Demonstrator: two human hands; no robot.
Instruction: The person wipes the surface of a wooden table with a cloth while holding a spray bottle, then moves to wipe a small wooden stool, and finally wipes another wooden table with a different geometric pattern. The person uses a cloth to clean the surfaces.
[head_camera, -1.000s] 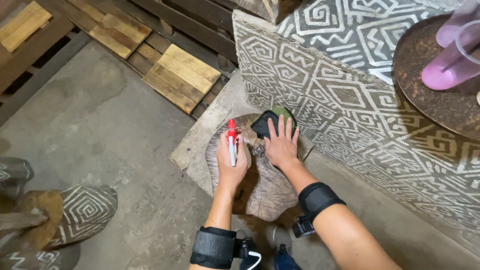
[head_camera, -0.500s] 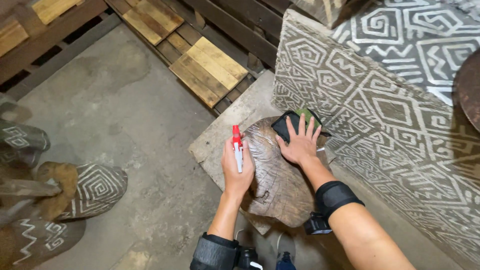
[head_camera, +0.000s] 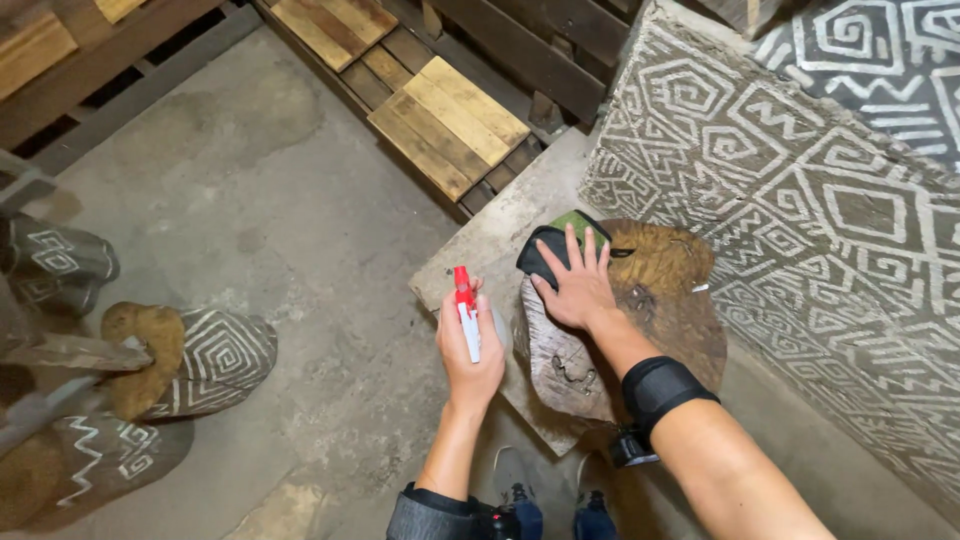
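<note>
Your left hand (head_camera: 470, 355) is wrapped around a red-topped spray bottle (head_camera: 466, 318), light, probably slick. Your right hand (head_camera: 575, 285), fingers spread, presses a soft dark cloth (head_camera: 545, 255) flat at the wooden stump's (head_camera: 640, 330) 11 o'clock edge; take it by the bunched middle.

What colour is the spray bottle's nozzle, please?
Red nozzle, with a white trigger, seen in the head view.
</note>
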